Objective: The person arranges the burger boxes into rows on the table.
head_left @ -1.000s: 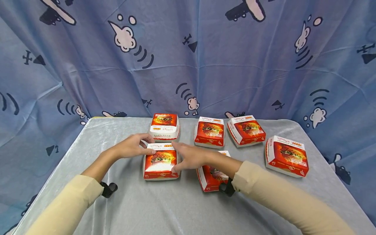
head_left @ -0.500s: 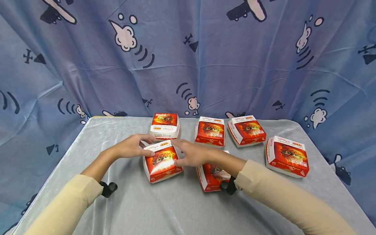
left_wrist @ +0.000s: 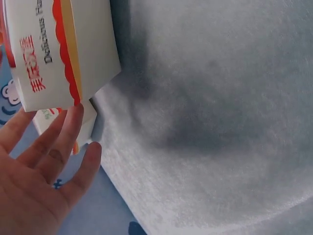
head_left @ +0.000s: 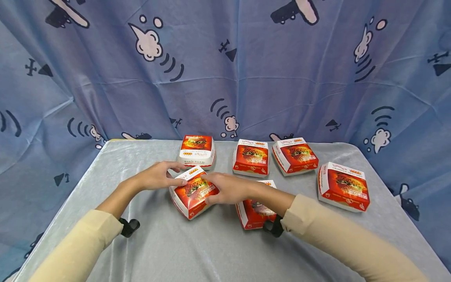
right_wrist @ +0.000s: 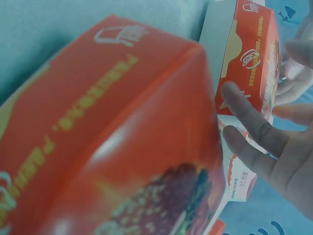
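Observation:
A red and white burger box [head_left: 195, 190] sits turned at an angle on the grey cloth, between both hands. My left hand [head_left: 156, 176] is at its left rear side, thumb over the top edge. In the left wrist view, extended fingers [left_wrist: 73, 122] reach the white lower part of this box [left_wrist: 93, 49]. My right hand [head_left: 230, 188] is at the right side, thumb and forefinger spread along it. The right wrist view shows long, loosely spread fingers [right_wrist: 259, 129] beside the box's red face [right_wrist: 247, 54]. Another burger box [head_left: 253, 213] lies partly hidden beneath the right forearm.
Just behind the turned box stands another burger box [head_left: 197, 150]. Farther right are a rear middle box [head_left: 251, 156], a tilted box [head_left: 296, 156] and a far right box [head_left: 344, 186]. A blue patterned curtain [head_left: 197, 70] hangs behind the cloth-covered table [head_left: 169, 250].
Between the hands, the burger box has turned counterclockwise from square to strongly angled. Both hands have stayed nearly in place, and the other boxes have not moved.

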`<state>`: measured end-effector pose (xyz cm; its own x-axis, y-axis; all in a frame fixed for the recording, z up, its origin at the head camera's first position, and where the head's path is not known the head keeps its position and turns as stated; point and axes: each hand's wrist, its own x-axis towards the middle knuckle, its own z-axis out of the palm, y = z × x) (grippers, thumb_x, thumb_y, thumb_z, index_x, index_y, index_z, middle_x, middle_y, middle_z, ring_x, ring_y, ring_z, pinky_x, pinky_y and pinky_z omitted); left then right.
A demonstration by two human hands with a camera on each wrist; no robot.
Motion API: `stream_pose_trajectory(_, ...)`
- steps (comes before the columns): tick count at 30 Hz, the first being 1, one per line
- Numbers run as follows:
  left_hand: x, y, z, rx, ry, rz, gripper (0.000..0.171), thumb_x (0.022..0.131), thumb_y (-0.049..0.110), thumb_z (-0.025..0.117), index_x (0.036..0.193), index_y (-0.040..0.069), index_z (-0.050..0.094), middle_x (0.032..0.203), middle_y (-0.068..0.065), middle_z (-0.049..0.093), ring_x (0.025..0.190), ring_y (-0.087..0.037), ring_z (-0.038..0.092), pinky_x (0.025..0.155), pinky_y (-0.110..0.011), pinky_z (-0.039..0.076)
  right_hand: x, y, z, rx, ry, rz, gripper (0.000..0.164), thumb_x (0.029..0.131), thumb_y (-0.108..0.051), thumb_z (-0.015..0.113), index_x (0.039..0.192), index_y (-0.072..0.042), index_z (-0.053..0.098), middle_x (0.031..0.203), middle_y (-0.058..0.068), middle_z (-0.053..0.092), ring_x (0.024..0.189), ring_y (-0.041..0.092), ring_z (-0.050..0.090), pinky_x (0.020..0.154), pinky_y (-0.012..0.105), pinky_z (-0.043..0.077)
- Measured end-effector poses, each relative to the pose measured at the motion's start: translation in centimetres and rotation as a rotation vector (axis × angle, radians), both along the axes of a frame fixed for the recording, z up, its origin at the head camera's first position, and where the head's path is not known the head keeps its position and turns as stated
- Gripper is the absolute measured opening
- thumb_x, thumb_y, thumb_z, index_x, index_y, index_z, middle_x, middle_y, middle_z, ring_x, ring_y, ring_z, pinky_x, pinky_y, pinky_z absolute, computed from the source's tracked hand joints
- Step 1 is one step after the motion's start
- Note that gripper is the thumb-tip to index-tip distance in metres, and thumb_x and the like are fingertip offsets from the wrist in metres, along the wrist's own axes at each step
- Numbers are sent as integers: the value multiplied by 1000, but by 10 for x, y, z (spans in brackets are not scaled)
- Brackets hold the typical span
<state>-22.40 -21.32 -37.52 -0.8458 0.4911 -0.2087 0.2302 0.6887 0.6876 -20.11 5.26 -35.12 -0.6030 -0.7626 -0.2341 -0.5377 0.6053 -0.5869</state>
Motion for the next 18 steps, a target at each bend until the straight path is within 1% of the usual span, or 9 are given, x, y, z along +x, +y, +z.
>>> stream_pose_trajectory(4, 0, 0, 0, 36, 36, -6, 52, 96, 36, 64, 138, 6, 57, 130, -23, 59, 109, -34, 63, 90, -46, 52, 0, 1, 0, 22, -17, -5, 69, 94, -25, 64, 152, 1, 36, 151, 16, 42, 135, 27, 43, 113, 42, 34)
stream_pose_trajectory(10, 1, 5, 0, 77, 74, -58, 57, 95, 29, 66, 144, 6, 51, 136, -16, 59, 116, -34, 60, 95, -50, 48, 1, 1, 1, 32, -14, -25, 70, 95, -27, 64, 153, -2, 35, 152, 17, 40, 137, 28, 41, 113, 42, 34)
stream_pose_trajectory(15, 0, 9, -1, 102, 54, -103, 54, 96, 25, 65, 145, 5, 52, 143, -13, 55, 123, -36, 54, 102, -55, 43, -1, 1, -1, 22, -15, -26, 68, 94, -26, 64, 153, -5, 37, 151, 15, 41, 136, 27, 42, 112, 42, 36)
stream_pose_trajectory(18, 0, 11, 0, 101, 41, -116, 54, 95, 23, 67, 144, 4, 53, 145, -13, 53, 123, -37, 54, 102, -55, 43, -1, 1, -1, 25, -21, -30, 68, 94, -26, 64, 154, -8, 37, 152, 13, 41, 136, 26, 42, 112, 42, 36)
